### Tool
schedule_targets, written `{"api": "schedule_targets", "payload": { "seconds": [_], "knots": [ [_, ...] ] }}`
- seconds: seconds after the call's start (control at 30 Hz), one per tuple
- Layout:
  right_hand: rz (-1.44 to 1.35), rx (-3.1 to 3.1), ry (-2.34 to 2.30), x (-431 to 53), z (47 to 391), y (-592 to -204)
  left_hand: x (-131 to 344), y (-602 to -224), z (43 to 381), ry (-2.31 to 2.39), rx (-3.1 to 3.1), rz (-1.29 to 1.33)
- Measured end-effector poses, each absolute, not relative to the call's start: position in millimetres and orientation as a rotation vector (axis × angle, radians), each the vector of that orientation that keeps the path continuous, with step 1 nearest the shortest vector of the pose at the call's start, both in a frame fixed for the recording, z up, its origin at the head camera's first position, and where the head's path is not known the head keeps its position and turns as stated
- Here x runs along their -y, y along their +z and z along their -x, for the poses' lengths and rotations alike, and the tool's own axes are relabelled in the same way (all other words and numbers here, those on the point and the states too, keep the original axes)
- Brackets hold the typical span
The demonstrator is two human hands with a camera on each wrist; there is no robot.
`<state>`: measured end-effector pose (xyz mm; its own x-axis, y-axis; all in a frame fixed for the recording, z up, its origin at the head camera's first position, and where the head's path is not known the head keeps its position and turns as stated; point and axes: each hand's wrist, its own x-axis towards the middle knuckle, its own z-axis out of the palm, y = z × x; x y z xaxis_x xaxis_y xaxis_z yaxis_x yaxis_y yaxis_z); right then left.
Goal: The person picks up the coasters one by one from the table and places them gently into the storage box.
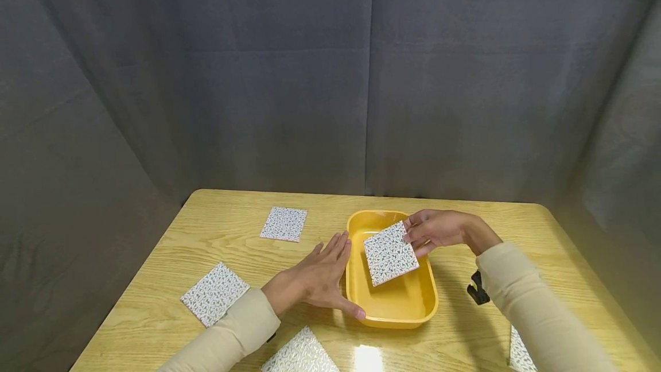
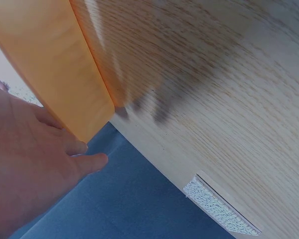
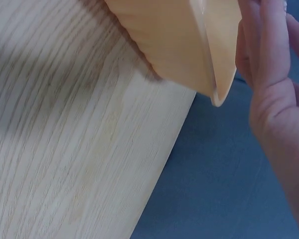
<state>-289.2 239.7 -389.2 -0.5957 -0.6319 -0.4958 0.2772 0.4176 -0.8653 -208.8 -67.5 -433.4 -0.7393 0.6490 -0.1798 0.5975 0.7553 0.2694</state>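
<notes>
Yellow tub (image 1: 397,303), long axis away, tile (image 1: 389,255) tilted

No words, brands or numbers readable from where I stand. Small pale mark (image 1: 395,217) on far wall of tub (image 1: 395,306), close to rim; might be lettering, might be just glare, too faint to make out. Curly print on held tile (image 1: 391,254): scrollwork, forming no letter or digit I can read. Similar scrollwork on tiles (image 1: 283,224) lying on table (image 1: 227,217), equally wordless to my eye.
</notes>
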Motion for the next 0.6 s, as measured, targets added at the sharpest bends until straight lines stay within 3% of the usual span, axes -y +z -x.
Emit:
{"api": "schedule_targets", "payload": {
  "seconds": [0.6],
  "knots": [
    [0.221,-2.011,-1.133,-258.5,283.8,-370.9,67.6,-430.9,207.5,0.284,-2.663,-0.969]
  ]
}}
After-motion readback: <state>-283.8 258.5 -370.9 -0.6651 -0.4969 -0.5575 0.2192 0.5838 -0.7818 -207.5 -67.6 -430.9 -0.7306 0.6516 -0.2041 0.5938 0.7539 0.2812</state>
